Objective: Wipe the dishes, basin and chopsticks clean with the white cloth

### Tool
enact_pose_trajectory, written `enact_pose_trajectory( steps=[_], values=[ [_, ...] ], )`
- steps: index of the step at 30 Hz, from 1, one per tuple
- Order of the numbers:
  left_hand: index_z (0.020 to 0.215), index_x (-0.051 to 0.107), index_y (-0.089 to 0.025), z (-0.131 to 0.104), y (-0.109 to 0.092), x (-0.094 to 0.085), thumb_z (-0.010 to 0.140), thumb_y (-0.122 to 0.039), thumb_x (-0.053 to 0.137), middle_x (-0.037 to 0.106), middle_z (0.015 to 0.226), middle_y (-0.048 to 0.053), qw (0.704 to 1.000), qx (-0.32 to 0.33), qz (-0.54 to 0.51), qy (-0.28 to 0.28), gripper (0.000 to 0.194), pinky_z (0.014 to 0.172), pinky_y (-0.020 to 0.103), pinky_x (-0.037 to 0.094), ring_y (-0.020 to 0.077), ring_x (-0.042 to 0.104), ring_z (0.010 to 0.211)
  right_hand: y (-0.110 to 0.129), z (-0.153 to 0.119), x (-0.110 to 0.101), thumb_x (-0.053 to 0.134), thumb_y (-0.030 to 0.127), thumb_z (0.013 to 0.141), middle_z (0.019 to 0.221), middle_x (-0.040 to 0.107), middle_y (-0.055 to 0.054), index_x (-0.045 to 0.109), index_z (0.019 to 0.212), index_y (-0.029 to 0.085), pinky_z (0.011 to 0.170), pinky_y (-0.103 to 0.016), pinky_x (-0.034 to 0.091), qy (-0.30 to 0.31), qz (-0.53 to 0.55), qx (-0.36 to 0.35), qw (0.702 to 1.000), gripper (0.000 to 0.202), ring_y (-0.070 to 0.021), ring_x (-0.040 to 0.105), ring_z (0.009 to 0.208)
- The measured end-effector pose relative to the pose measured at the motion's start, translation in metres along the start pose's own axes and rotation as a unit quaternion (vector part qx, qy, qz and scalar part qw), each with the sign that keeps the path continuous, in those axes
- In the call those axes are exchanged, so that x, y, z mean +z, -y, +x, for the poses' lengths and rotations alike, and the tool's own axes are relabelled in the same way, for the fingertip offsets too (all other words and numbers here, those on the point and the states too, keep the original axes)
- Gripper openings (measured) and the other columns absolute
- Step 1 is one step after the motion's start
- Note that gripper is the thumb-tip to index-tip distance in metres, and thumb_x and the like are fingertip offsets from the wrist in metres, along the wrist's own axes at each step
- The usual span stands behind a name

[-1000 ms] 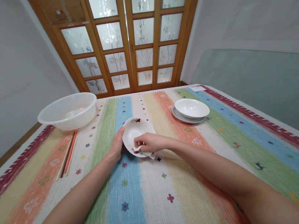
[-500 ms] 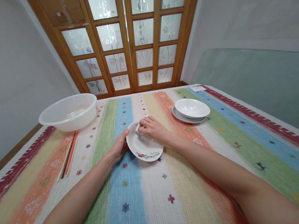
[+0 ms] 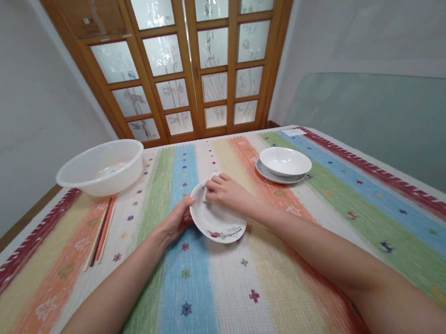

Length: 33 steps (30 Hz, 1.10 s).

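Observation:
My left hand (image 3: 178, 219) grips the left edge of a white plate (image 3: 217, 218), its thumb on the rim and its other fingers partly hidden behind. The plate is tilted, with a red and dark floral print along its near side. Over the plate's upper part, my right hand (image 3: 226, 191) is closed with bent fingertips pressed together. A small whitish bit shows by those fingertips; I cannot tell what it is against the white plate.
At the back left stands a translucent white basin (image 3: 103, 173). Several chopsticks (image 3: 101, 231) lie in front of it. On the right, a white bowl (image 3: 286, 162) rests on a grey-white plate (image 3: 272, 177). A striped tablecloth (image 3: 234, 303) covers the table.
The plate has shifted slightly right and toward me, and its tilt has changed a little. My right hand has moved slightly over it; my left hand still holds the rim.

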<state>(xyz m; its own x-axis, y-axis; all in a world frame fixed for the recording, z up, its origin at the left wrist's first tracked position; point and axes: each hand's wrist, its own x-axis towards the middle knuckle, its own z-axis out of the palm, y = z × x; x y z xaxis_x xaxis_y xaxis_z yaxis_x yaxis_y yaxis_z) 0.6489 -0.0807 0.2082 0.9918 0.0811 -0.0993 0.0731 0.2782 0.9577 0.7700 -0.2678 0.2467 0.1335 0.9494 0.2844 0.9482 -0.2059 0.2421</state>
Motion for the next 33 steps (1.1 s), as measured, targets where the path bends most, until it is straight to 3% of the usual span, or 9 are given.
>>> enact_pose_trajectory(
  steps=[4,8,12,15,17,20,23,26,33],
  values=[
    [0.141,0.056,-0.026,-0.001,0.005,0.003,0.083,-0.045,0.072,0.070,0.120,0.009,0.999,0.009,-0.019,0.027,0.062,0.073,0.032,0.056,0.0239,0.068,0.091,-0.005,-0.005,-0.002,0.055,0.019,0.100,0.113,0.060,-0.016,0.073,0.102,0.016,0.090,-0.040,0.037,0.059,-0.006,0.068,0.996,0.018,-0.0288,0.051,0.107],
    [0.147,0.050,-0.027,-0.002,0.009,0.007,0.083,-0.042,0.072,0.064,0.130,0.012,0.999,0.038,-0.009,0.008,0.070,0.067,0.033,0.058,0.0233,0.067,0.090,-0.003,-0.009,-0.005,0.055,0.016,0.096,0.106,0.064,-0.016,0.076,0.098,0.016,0.077,-0.035,0.039,0.151,0.018,0.120,0.981,0.021,-0.0277,0.058,0.095],
    [0.150,0.047,-0.025,0.000,0.013,0.008,0.079,-0.040,0.077,0.066,0.125,0.011,0.998,0.045,-0.012,-0.030,0.078,0.064,0.028,0.056,0.0219,0.066,0.089,0.000,-0.008,-0.009,0.060,0.015,0.089,0.102,0.068,-0.010,0.077,0.096,0.020,0.069,-0.028,0.036,0.251,0.133,0.092,0.954,0.020,-0.0208,0.061,0.084],
    [0.149,0.050,-0.025,0.002,0.015,0.008,0.080,-0.041,0.077,0.067,0.125,0.010,0.998,0.046,-0.020,-0.035,0.076,0.067,0.028,0.056,0.0226,0.067,0.092,0.005,-0.005,-0.009,0.060,0.009,0.082,0.097,0.069,-0.005,0.075,0.092,0.020,0.071,-0.026,0.036,0.252,0.250,0.029,0.934,0.022,-0.0172,0.059,0.081],
    [0.147,0.052,-0.024,0.002,0.016,0.008,0.082,-0.043,0.076,0.067,0.127,0.010,0.998,0.052,-0.025,-0.037,0.072,0.070,0.028,0.056,0.0237,0.068,0.096,0.010,-0.002,-0.008,0.057,0.005,0.079,0.093,0.068,-0.003,0.071,0.088,0.018,0.073,-0.025,0.037,0.205,0.337,-0.007,0.919,0.021,-0.0158,0.058,0.081],
    [0.146,0.053,-0.022,0.001,0.013,0.010,0.085,-0.045,0.075,0.067,0.129,0.011,0.997,0.054,-0.043,-0.029,0.069,0.076,0.030,0.057,0.0259,0.068,0.102,0.022,0.003,-0.003,0.054,0.004,0.080,0.090,0.064,-0.001,0.063,0.084,0.018,0.077,-0.025,0.040,0.079,0.444,-0.008,0.893,0.017,-0.0153,0.057,0.083],
    [0.146,0.053,-0.022,0.000,0.009,0.011,0.087,-0.049,0.074,0.067,0.130,0.011,0.996,0.050,-0.066,-0.017,0.068,0.082,0.031,0.057,0.0264,0.069,0.106,0.033,0.009,0.003,0.053,0.009,0.083,0.090,0.060,-0.001,0.058,0.087,0.019,0.077,-0.026,0.042,-0.069,0.488,0.061,0.868,0.012,-0.0157,0.055,0.083],
    [0.144,0.057,-0.024,-0.001,0.008,0.012,0.086,-0.049,0.075,0.069,0.129,0.010,0.996,0.054,-0.075,-0.016,0.065,0.079,0.029,0.057,0.0259,0.069,0.107,0.039,0.013,0.010,0.052,0.011,0.084,0.094,0.058,-0.002,0.055,0.089,0.019,0.076,-0.027,0.043,-0.177,0.481,0.150,0.845,0.010,-0.0166,0.054,0.085],
    [0.140,0.061,-0.025,-0.005,0.011,0.020,0.086,-0.046,0.075,0.070,0.126,0.010,0.996,0.054,-0.064,-0.011,0.061,0.071,0.029,0.056,0.0262,0.070,0.099,0.030,0.011,0.017,0.049,0.012,0.087,0.104,0.058,-0.006,0.057,0.106,0.022,0.082,-0.032,0.047,-0.312,0.412,0.298,0.802,0.023,-0.0203,0.056,0.095]
  ],
)
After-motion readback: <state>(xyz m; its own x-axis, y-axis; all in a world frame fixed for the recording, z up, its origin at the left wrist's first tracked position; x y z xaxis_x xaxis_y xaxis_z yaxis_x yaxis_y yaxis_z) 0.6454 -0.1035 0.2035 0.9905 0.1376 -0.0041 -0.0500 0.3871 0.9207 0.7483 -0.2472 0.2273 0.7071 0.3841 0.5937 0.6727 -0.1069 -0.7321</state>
